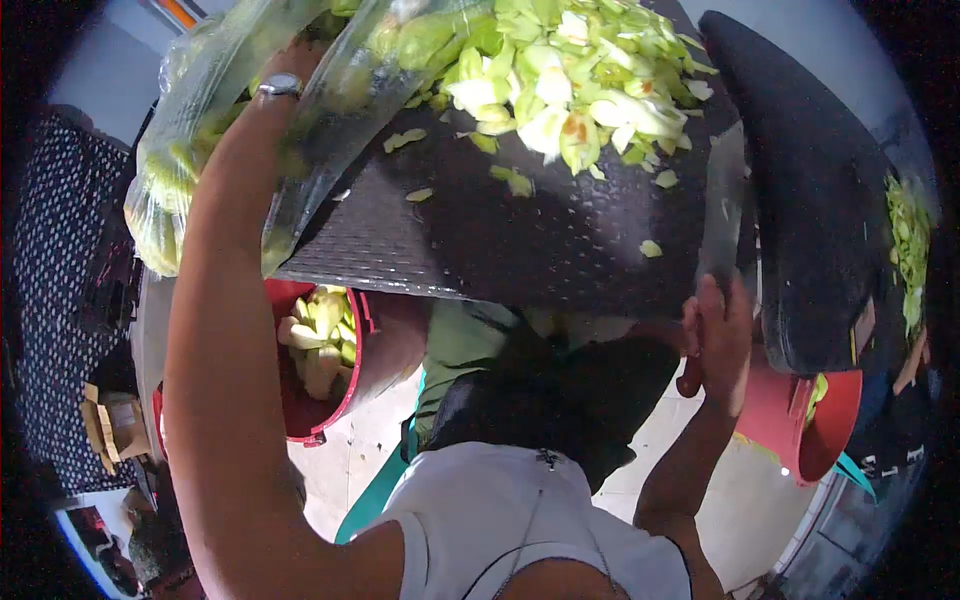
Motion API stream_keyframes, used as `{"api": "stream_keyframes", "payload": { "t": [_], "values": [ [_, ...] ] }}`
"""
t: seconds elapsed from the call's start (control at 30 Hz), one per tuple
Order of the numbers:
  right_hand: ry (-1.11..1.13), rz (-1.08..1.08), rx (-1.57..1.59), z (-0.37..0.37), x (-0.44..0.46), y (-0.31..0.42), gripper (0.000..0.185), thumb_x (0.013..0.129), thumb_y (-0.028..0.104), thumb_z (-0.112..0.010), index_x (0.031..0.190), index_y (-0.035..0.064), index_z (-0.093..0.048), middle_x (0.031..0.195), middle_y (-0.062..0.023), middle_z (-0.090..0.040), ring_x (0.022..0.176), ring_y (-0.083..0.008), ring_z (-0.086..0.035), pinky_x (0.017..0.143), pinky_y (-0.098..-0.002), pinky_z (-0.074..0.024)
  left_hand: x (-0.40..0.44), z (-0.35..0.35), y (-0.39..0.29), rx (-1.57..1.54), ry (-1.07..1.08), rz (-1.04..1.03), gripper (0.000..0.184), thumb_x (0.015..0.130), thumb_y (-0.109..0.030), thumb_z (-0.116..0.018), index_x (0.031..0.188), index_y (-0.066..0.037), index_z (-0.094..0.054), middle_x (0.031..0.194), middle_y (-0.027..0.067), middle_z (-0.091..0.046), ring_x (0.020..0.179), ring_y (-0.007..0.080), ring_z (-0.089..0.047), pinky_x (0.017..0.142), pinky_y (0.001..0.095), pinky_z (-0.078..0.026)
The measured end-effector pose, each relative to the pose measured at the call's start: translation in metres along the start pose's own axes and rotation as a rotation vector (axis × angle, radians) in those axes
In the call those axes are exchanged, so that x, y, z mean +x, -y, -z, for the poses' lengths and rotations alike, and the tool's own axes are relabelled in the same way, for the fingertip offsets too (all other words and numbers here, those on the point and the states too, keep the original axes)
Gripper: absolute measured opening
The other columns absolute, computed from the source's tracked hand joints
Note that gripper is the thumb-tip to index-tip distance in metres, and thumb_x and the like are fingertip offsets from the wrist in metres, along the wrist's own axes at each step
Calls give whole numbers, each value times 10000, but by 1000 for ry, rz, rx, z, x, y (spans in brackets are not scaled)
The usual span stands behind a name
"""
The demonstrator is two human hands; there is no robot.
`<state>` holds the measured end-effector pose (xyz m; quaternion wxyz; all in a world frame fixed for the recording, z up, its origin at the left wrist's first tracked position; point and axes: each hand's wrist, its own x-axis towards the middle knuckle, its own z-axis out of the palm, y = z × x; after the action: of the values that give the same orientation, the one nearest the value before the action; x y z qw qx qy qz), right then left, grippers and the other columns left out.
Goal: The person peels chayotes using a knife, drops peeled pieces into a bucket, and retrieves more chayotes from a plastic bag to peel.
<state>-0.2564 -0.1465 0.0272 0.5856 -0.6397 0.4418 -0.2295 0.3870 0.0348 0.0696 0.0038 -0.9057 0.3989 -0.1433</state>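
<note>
My right hand point(718, 340) is closed around the handle of a large knife point(724, 200), its broad blade pointing away along the right edge of the dark table point(480, 225). My left arm reaches into a clear plastic bag point(345, 120) holding green produce, at the upper left. A watch sits on that wrist, and the fingers of my left hand point(300, 55) are hidden among plastic and produce. A heap of pale green cut pieces point(560, 90), some with brown spots, lies at the far side of the table. A few loose slivers are scattered nearer to me.
Below the table's left side stands a red bucket point(368, 330) with pale peeled pieces inside. Another red bucket point(790, 425) is at the lower right. A black padded board or seat point(815, 200) lies right of the table, with green scraps point(908, 250) beyond it.
</note>
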Motion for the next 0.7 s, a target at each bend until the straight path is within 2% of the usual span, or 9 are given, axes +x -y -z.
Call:
{"api": "stream_keyframes", "payload": {
  "t": [0.1,0.2,0.33,0.5,0.6,0.67,0.7],
  "values": [
    [8,57,-5,2,-12,2,214,1062,272,-566,1150,81,-526,621,25,-506,450,-58,-434,384,-247,-348,19,-3,2,123,37,-28,511,977,-439,-537,1345,-90,-604,1255,212,-672,1213,356,-623,995,497,-521],
    [-3,23,-24,7,-24,-7,252,1060,290,-574,1177,72,-525,628,29,-508,456,-52,-437,386,-245,-353,24,-1,4,165,43,-44,509,972,-436,-550,1334,-83,-610,1264,210,-666,1207,355,-624,994,491,-522],
    [17,-2,50,11,-29,-23,306,1060,300,-576,1241,59,-523,638,34,-509,464,-45,-432,404,-236,-363,14,4,-1,157,32,-50,507,966,-432,-567,1319,-72,-618,1277,208,-659,1200,354,-626,992,483,-523],
    [-16,18,17,-2,-34,0,359,1051,276,-582,1346,72,-573,646,42,-503,487,-42,-433,420,-233,-362,1,19,2,177,32,-66,504,958,-427,-588,1301,-59,-627,1293,205,-650,1191,352,-627,990,473,-524],
    [46,101,-41,0,-28,6,363,1042,268,-592,1361,96,-606,648,55,-496,506,-45,-435,441,-232,-355,17,52,-4,311,34,-161,503,953,-424,-601,1289,-51,-633,1303,203,-644,1185,351,-629,988,467,-525],
    [42,146,-81,-2,-28,17,354,1038,268,-601,1351,105,-625,648,62,-492,517,-45,-434,456,-232,-346,23,103,-26,500,101,-292,503,950,-422,-610,1282,-46,-637,1309,202,-640,1181,350,-629,988,463,-526],
    [32,167,-101,-3,-27,24,346,1037,269,-605,1342,109,-634,648,65,-491,521,-44,-433,463,-233,-342,18,149,-51,667,261,-360,505,954,-410,-632,1300,-43,-612,1342,162,-628,1225,297,-600,1009,445,-524]
  ]
}}
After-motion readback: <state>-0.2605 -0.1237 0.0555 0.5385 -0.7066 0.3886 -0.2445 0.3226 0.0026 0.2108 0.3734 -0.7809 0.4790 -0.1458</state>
